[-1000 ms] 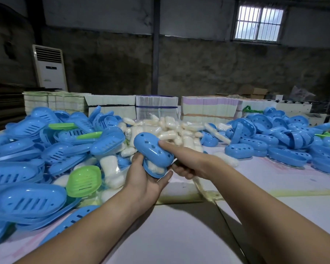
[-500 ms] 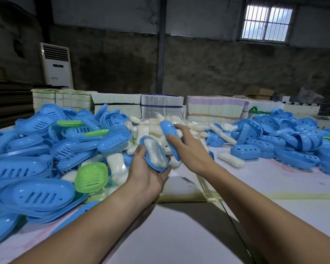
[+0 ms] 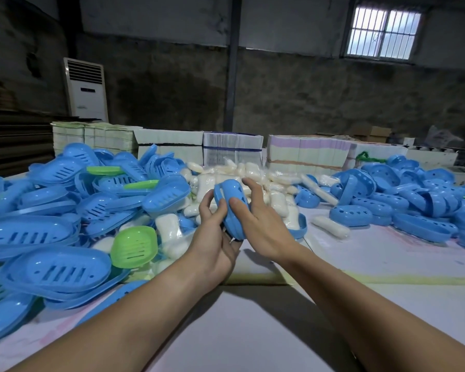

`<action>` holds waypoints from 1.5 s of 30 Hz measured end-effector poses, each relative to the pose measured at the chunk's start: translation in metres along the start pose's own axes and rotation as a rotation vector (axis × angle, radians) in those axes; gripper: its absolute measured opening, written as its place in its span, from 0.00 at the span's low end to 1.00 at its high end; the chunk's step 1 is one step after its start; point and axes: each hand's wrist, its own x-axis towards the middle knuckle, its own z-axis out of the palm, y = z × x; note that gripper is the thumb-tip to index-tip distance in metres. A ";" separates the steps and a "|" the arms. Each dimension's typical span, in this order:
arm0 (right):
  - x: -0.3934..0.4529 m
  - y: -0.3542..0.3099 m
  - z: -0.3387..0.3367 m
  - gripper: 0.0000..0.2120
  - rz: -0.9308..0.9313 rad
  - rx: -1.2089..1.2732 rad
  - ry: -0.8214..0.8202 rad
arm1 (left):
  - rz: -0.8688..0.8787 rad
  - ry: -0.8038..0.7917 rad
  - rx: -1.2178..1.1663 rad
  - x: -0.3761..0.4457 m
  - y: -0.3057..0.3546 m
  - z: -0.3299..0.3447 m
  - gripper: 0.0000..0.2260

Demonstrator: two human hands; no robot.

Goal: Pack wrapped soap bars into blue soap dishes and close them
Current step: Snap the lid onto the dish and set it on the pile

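Both hands hold one blue soap dish [image 3: 231, 196] on edge above the table's middle, its lid and base pressed together; the soap inside is hidden. My left hand [image 3: 215, 232] cups it from below and the left. My right hand [image 3: 261, 224] presses it from the right, thumb on the lid, fingers spread behind. A heap of wrapped white soap bars [image 3: 253, 173] lies just beyond. Open blue dish halves [image 3: 51, 237] are piled at the left, and blue lids with holes [image 3: 403, 194] at the right.
A green dish half [image 3: 133, 247] rests at the left pile's edge, with other green ones [image 3: 105, 170] further back. A loose soap bar [image 3: 330, 226] lies right of my hands. Flat carton stacks [image 3: 232, 151] line the table's far edge. Bare table surface [image 3: 239, 331] lies between my forearms.
The lid my right hand held apart from the soap-filled base has come down onto it. The dish now stands closed between both hands, and the soap is out of sight.
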 end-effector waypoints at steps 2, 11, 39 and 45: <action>0.000 0.000 0.001 0.29 -0.010 0.013 0.014 | 0.006 -0.022 -0.008 0.001 -0.001 -0.001 0.10; -0.003 0.001 -0.001 0.27 -0.028 0.054 -0.010 | -0.023 -0.053 -0.002 -0.001 -0.002 0.000 0.14; -0.002 -0.015 -0.002 0.32 0.153 -0.054 -0.065 | -0.231 0.028 -0.095 -0.008 0.013 0.012 0.19; -0.003 -0.012 0.000 0.31 0.141 -0.033 -0.051 | -0.213 0.029 -0.047 -0.007 0.011 0.010 0.16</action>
